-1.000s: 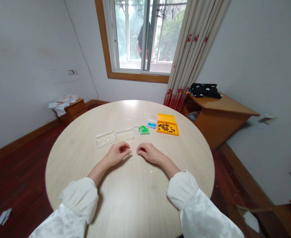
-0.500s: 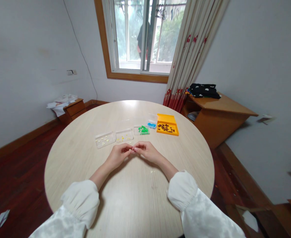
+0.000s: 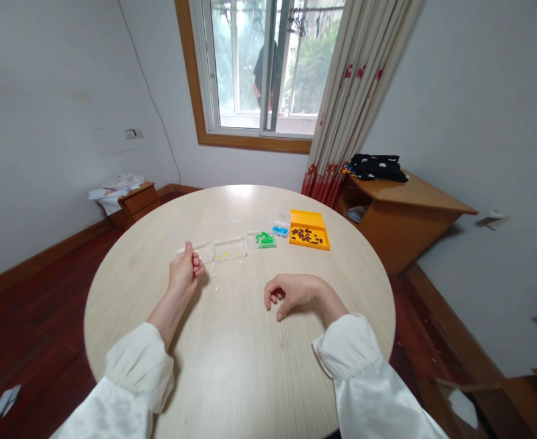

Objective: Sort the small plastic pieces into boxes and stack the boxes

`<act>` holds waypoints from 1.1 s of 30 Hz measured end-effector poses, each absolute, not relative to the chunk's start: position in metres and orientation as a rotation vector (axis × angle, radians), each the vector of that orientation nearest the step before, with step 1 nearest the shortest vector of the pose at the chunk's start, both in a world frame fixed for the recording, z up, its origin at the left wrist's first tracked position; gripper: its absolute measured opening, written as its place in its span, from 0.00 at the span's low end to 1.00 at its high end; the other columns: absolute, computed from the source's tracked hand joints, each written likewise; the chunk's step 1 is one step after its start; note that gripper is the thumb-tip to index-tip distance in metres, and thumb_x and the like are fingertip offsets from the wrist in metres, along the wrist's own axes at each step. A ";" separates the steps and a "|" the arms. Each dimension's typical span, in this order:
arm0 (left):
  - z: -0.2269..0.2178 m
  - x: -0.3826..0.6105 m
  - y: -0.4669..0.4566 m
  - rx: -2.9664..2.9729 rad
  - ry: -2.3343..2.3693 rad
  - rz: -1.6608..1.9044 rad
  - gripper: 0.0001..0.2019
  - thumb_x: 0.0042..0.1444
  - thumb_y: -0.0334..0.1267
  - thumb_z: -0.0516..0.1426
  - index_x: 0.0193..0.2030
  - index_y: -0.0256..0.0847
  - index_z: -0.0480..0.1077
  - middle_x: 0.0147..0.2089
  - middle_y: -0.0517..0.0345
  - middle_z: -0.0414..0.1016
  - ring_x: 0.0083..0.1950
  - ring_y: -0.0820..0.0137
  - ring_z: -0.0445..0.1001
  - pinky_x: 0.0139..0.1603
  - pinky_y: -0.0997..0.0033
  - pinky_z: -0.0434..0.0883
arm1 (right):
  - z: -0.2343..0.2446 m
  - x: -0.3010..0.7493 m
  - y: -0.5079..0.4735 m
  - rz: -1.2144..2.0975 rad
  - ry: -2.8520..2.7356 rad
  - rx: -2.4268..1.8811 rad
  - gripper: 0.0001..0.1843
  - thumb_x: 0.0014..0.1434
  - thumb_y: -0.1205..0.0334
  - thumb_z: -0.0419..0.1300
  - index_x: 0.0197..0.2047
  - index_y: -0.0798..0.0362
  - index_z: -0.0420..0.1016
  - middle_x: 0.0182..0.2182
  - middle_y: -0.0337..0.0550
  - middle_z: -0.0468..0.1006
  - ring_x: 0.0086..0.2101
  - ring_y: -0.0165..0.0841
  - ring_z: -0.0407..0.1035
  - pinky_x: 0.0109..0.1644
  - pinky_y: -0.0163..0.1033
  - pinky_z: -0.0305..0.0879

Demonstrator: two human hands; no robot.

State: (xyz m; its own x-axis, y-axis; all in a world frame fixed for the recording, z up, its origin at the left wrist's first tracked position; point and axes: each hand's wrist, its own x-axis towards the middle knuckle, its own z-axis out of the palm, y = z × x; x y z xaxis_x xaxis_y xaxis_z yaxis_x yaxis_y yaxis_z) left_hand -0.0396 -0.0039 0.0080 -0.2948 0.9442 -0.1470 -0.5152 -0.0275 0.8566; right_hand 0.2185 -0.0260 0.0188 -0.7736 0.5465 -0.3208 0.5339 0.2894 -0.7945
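Observation:
My left hand (image 3: 184, 271) is closed with its thumb pointing up, in front of the leftmost clear tray (image 3: 208, 253) and hiding much of it. Whatever its curled fingers hold, if anything, is hidden. My right hand (image 3: 295, 291) hovers low over the middle right of the table, fingers bent and thumb apart from them, with nothing visible between. Two tiny pale pieces, one a small pale piece (image 3: 217, 288), lie on the tabletop between the hands. Behind stands a second clear tray (image 3: 230, 257) with small yellow pieces.
Farther right are a clear tray with green pieces (image 3: 266, 238), a small box with blue pieces (image 3: 280, 231) and an open orange box (image 3: 311, 246) holding dark brown pieces. All stand on the round wooden table (image 3: 241, 366). A desk (image 3: 414, 201) bears folded black cloth.
My hands, together at the middle before, have parted. The left went left to the leftmost tray; the right came right and nearer, over where small pale pieces lay.

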 end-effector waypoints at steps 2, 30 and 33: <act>0.011 -0.044 -0.003 0.434 1.005 1.621 0.22 0.54 0.49 0.57 0.20 0.37 0.56 0.12 0.71 0.51 0.12 0.85 0.48 0.11 0.86 0.47 | 0.018 0.218 -0.026 1.483 -2.570 -1.119 0.13 0.37 0.67 0.69 0.30 0.56 0.77 0.21 0.29 0.60 0.23 0.22 0.56 0.26 0.30 0.52; -0.009 -0.011 -0.027 2.040 1.080 1.071 0.11 0.44 0.39 0.62 0.35 0.38 0.72 0.32 0.56 0.76 0.31 0.72 0.72 0.35 0.71 0.69 | -0.004 0.174 -0.030 0.963 -2.052 -1.171 0.06 0.55 0.66 0.56 0.32 0.58 0.73 0.25 0.38 0.72 0.27 0.26 0.62 0.32 0.32 0.56; -0.010 -0.007 -0.029 1.963 0.994 1.005 0.09 0.46 0.39 0.61 0.33 0.37 0.71 0.31 0.56 0.77 0.32 0.71 0.74 0.36 0.71 0.70 | -0.007 0.167 -0.029 1.048 -1.848 -1.109 0.07 0.54 0.63 0.57 0.30 0.58 0.73 0.25 0.38 0.73 0.28 0.27 0.63 0.34 0.33 0.57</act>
State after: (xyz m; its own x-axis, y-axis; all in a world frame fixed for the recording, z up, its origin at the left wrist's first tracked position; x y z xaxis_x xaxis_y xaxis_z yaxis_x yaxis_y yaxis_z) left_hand -0.0070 -0.0292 -0.0101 0.4021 0.8584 0.3184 0.3085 -0.4544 0.8357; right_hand 0.1667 -0.0291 -0.0071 -0.3637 0.9156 0.1715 0.3227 0.2966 -0.8989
